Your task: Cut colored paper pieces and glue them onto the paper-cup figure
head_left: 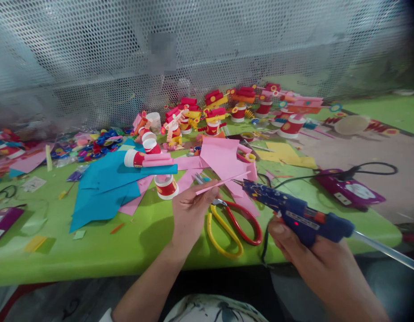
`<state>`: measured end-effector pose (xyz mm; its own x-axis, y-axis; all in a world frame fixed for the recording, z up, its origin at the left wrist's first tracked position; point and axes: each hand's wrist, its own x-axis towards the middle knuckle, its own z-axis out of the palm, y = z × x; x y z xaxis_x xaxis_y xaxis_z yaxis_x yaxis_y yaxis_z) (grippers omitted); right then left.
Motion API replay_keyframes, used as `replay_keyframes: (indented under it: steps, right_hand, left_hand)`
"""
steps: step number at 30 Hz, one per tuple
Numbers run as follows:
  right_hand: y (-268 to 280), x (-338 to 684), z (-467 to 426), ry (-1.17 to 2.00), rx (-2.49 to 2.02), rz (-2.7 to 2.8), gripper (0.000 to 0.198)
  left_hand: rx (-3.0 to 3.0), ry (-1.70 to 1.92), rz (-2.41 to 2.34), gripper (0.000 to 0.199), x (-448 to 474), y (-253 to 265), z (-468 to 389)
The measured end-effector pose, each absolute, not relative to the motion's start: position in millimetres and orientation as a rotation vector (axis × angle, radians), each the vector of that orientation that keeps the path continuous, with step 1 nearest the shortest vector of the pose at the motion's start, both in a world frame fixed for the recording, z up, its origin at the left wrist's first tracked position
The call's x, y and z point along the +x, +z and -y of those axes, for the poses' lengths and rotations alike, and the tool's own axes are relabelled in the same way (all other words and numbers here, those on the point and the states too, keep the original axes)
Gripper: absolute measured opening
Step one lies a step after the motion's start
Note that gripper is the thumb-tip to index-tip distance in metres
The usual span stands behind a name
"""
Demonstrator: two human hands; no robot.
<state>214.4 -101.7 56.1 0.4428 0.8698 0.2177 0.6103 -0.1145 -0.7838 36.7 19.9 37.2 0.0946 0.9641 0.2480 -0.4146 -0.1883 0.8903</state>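
Between the thumb and fingers of my left hand [192, 208] is a thin pink paper strip [227, 180], slanting up to the right. My right hand [309, 257] grips a blue hot glue gun [290, 210] with a small red light and a clear glue stick [384, 250] coming out of its back. The gun's metal nozzle is close to the strip; I cannot tell if they touch. Scissors [232, 228] with one yellow and one red handle lie between my hands. Beyond the strip lies a large sheet of pink paper [222, 156].
Blue paper sheets [103, 188] and red-and-white paper cups [166, 187] lie on the green table [93, 264]. Several cup-and-paper models [213, 120] line the back by a perforated metal screen [207, 40]. A purple power strip [349, 190] sits right, its black cable crossing the table.
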Motion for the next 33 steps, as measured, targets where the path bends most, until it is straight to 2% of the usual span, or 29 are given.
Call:
replay_keyframes:
  steps: [33]
  right_hand:
    - [59.1, 217.0, 102.2, 0.384, -1.902, 1.202, 0.054]
  left_hand:
    - [1.093, 1.417, -0.708, 0.021, 36.6, 43.4, -18.3]
